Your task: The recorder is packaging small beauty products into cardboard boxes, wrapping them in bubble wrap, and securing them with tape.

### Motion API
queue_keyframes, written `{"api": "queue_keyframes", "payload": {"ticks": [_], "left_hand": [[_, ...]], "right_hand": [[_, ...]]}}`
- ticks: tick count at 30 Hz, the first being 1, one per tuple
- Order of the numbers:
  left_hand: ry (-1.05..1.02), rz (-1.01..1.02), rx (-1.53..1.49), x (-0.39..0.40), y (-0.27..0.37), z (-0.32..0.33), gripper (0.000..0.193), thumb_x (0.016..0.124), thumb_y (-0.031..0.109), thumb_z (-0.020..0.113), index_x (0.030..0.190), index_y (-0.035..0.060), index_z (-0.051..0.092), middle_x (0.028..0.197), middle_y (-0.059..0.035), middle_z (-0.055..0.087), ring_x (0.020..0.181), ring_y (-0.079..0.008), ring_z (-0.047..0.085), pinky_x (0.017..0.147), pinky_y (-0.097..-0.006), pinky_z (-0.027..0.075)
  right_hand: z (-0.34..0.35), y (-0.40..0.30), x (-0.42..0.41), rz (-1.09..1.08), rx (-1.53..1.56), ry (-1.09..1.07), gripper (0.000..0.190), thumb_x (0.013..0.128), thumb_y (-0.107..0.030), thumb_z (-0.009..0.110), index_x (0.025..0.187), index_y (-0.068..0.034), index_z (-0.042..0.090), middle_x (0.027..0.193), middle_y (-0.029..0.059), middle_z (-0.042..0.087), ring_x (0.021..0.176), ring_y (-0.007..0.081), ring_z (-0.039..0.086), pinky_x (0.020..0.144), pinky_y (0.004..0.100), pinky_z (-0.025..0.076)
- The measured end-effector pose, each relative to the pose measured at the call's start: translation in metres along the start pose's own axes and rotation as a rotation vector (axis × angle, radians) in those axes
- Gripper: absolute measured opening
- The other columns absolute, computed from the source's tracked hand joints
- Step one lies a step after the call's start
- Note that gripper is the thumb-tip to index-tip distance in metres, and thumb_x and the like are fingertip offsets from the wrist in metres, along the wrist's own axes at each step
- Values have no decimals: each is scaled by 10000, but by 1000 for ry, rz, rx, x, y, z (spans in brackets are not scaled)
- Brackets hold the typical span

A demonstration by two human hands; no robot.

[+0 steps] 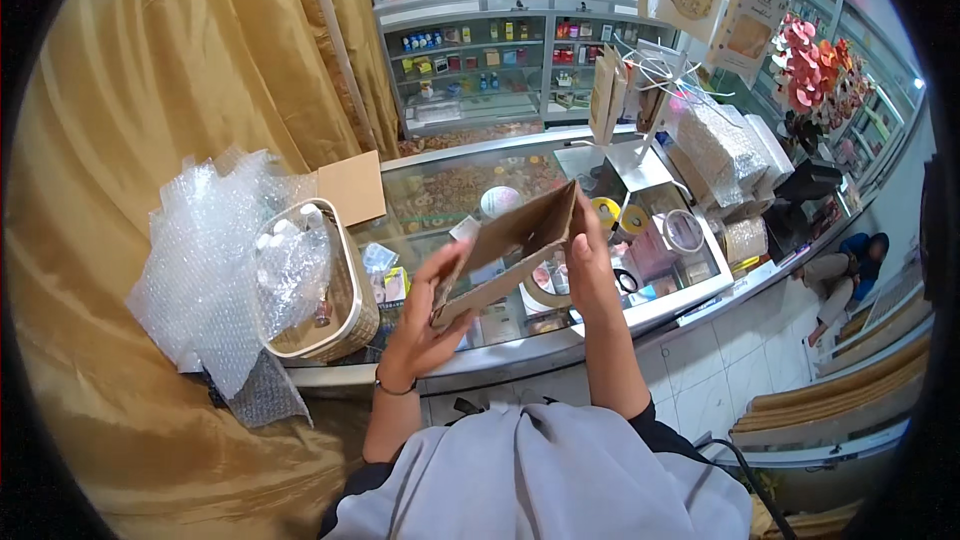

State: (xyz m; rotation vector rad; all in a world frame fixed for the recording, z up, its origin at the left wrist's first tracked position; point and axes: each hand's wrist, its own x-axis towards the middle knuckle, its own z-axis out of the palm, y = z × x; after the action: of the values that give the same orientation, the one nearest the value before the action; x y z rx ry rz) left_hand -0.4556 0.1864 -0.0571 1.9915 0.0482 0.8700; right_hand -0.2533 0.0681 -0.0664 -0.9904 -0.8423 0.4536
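Both hands hold a small brown cardboard box, tilted over the glass-topped display counter. Its near end is open and I can see partly into it. My left hand grips its lower left end, fingers on the outside and thumb along the bottom edge. My right hand presses flat against its right end. Beneath and beside the box are rolls of tape, among them a clear roll and a yellow-cored roll. A round white-lidded container shows behind the box.
Left stands a woven plastic basket with bottles and bubble wrap, beside piled bubble wrap sheets and a cardboard piece. A wire display stand and wrapped parcels stand right. A person sits far right.
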Motion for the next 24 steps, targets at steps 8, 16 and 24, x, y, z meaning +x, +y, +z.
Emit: {"api": "queue_keyframes", "payload": {"ticks": [8, 16, 24], "left_hand": [[361, 184, -157, 14, -37, 20, 902, 886, 604, 585, 1506, 71, 205, 1521, -174, 275, 1375, -318, 340, 1129, -443, 296], [454, 207, 135, 3, -46, 21, 721, 929, 675, 402, 1440, 168, 358, 1473, -210, 304, 1344, -365, 347, 1118, -504, 292], [429, 109, 185, -1, -37, 21, 615, 911, 683, 441, 1224, 173, 586, 1430, -233, 337, 1290, -398, 395, 1093, -515, 308]], "right_hand": [[6, 16, -16, -85, 35, -32, 1035, 692, -637, 781, 1396, -130, 217, 1518, 185, 290, 1359, 288, 363, 1096, 420, 342], [16, 23, -9, -325, 49, -200, 692, 740, -455, 823, 1276, -160, 500, 1582, 252, 151, 1394, 401, 341, 1101, 495, 333], [12, 27, -13, -244, -97, -136, 681, 771, -657, 684, 1131, -79, 669, 1528, 203, 286, 1338, 399, 408, 1088, 508, 348]]}}
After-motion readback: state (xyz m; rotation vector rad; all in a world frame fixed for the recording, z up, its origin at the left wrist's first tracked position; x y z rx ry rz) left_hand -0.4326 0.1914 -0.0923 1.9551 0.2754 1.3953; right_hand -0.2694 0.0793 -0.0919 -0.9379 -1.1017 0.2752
